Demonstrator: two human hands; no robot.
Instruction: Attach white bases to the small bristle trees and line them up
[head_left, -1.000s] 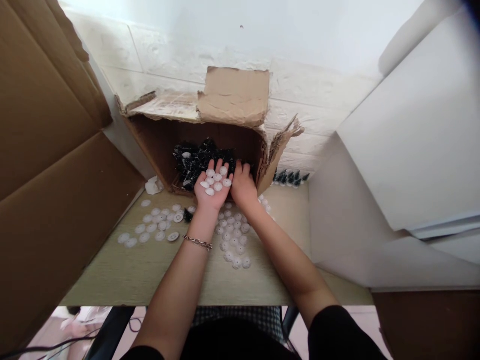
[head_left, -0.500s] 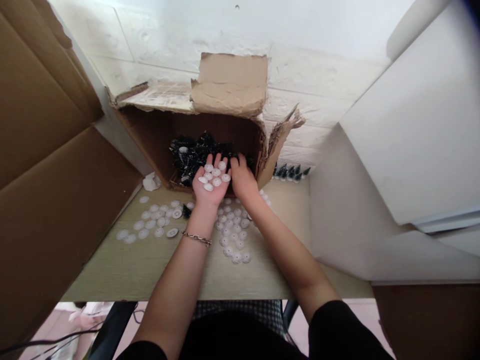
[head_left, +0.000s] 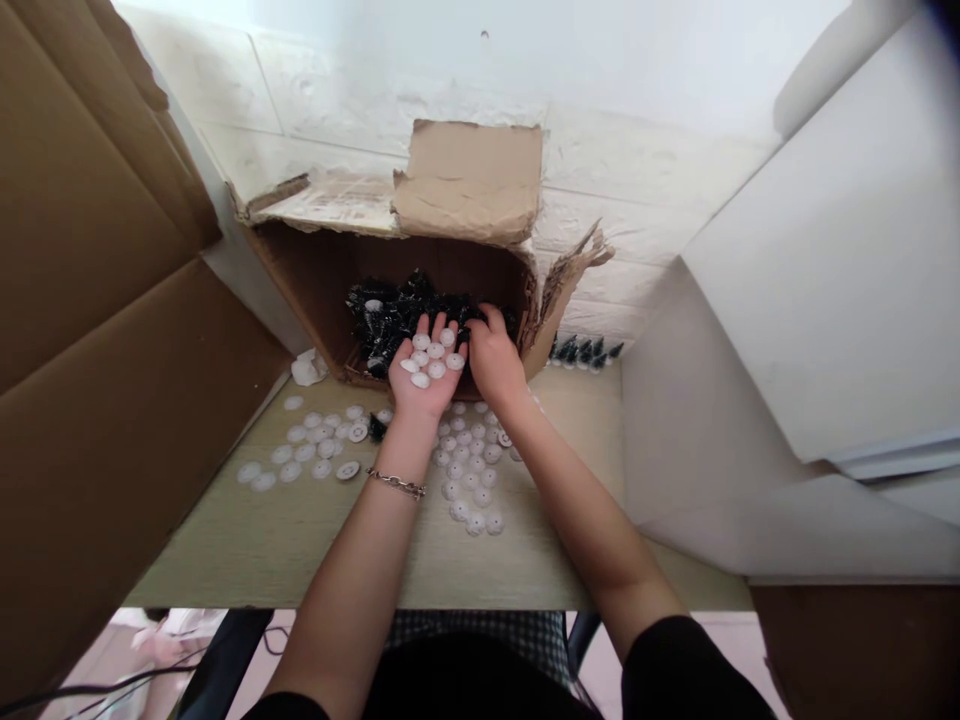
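My left hand (head_left: 426,385) is palm up at the mouth of a torn cardboard box (head_left: 300,290), fingers stretched out. Several small white round bases (head_left: 436,369) lie on its palm and fingers. Close beside it on the right, my right hand (head_left: 496,362) has its fingers bent at the box opening. Whatever its fingertips hold is hidden against the dark heap. Behind both hands, inside the box, are miniature Christmas trees (head_left: 382,325), dark green with white flecks. More white bases (head_left: 469,465) are spread on the table below the hands, and others (head_left: 304,450) lie to the left.
A row of little trees (head_left: 585,352) stands on the table (head_left: 247,550) right of the box, by the wall. One small tree (head_left: 376,428) is near my left wrist. Large cardboard (head_left: 112,400) walls the left side; white panels (head_left: 690,430) stand on the right.
The view has tilted slightly, so everything sits a little lower and to the right. My right fingers have shifted slightly at the box opening; the bases stay on my left palm.
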